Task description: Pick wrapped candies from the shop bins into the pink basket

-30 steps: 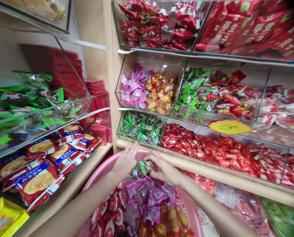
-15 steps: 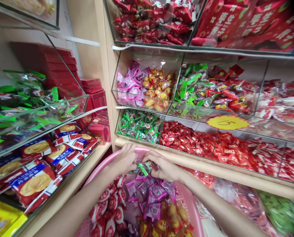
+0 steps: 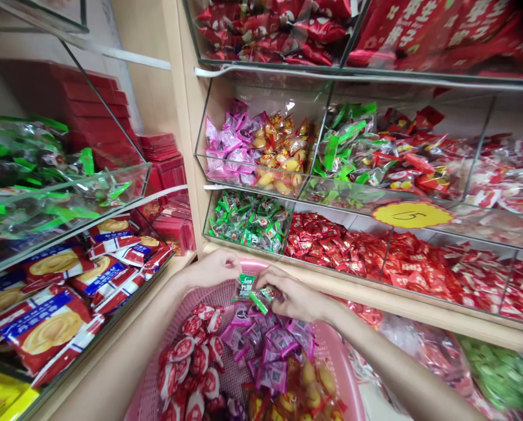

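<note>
A pink plastic basket (image 3: pixel 355 383) is below my hands, holding sweets sorted by kind. My right hand (image 3: pixel 290 295) is closed around a few green-and-clear wrapped candies (image 3: pixel 259 301) over its far side. My left hand (image 3: pixel 215 268) is at the basket's far rim, fingers curled together with the tips beside the green packets; anything inside them is hidden. Under the right hand lie purple-wrapped candies (image 3: pixel 272 348). Red-and-white wrapped candies (image 3: pixel 200 351) fill the basket's left side, and yellow candies in clear wrap (image 3: pixel 309 380) sit at the near right.
Just behind the basket a clear bin holds green-wrapped candies (image 3: pixel 248 219), beside red packets (image 3: pixel 327 240). A wooden shelf edge (image 3: pixel 375 298) runs along the front. At left are biscuit packs (image 3: pixel 51 327). A yellow price tag (image 3: pixel 413 214) hangs at right.
My left hand has lifted slightly and drawn left, uncovering a green packet. My right hand has shifted a little right and keeps the green candies. The view has tilted slightly.
</note>
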`<state>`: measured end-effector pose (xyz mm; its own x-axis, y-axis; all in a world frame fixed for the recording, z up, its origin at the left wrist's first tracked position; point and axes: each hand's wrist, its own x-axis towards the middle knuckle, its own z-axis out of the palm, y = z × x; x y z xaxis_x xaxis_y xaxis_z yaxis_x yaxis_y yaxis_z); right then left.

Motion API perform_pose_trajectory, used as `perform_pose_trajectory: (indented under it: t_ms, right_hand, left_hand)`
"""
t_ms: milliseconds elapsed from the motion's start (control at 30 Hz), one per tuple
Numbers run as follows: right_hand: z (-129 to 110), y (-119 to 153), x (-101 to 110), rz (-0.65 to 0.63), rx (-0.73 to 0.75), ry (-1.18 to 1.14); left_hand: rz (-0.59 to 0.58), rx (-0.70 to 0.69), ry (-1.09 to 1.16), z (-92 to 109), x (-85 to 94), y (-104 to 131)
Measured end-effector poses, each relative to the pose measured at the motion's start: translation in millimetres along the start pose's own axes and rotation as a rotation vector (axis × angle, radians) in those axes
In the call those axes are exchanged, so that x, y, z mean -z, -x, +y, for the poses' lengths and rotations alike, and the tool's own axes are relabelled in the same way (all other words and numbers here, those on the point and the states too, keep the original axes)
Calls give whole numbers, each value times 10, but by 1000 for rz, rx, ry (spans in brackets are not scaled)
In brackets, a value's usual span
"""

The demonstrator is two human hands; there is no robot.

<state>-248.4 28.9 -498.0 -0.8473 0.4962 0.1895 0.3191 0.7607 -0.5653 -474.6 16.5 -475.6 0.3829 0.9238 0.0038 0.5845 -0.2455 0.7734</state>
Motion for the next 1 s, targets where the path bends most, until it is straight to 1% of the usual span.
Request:
perform_pose_trajectory:
  t_ms: [100,233,367,500,600,667,767,900,967,1000]
  right_hand:
    - [-20,1,6,-3,-15,-20]
    - [-24,2,8,-27,-23,-31]
    - [-10,6,-1,-15,2,-20]
    - [-33,6,-23,-12,30,13]
    - [-61,-8,-51,-27,34,76]
    - [-70,-26,-71,-56,21,115]
    - [-63,-52,-94,-92,13,133]
    - [-37,-65,-102,-85,8,119]
    - [-27,-63,-98,-83,4,108]
    - [-24,-61,-94,-81,3,100]
  left_hand:
    - [18,-23,26,-26,20,3]
    - [46,5,37,-16,30,16]
    - [54,9,30,8,20,26]
    - [66,5,33,8,13,38]
    - [49,-15,16,2,5,49]
    - [35,-12,-45,-2,-19,55]
    - [30,-4,-211,-19,-93,59]
    - [66,-17,-526,-57,-206,52]
    - [78,-20,-618,-73,-236,48]
    - [77,-23,-624,-77,-243,47]
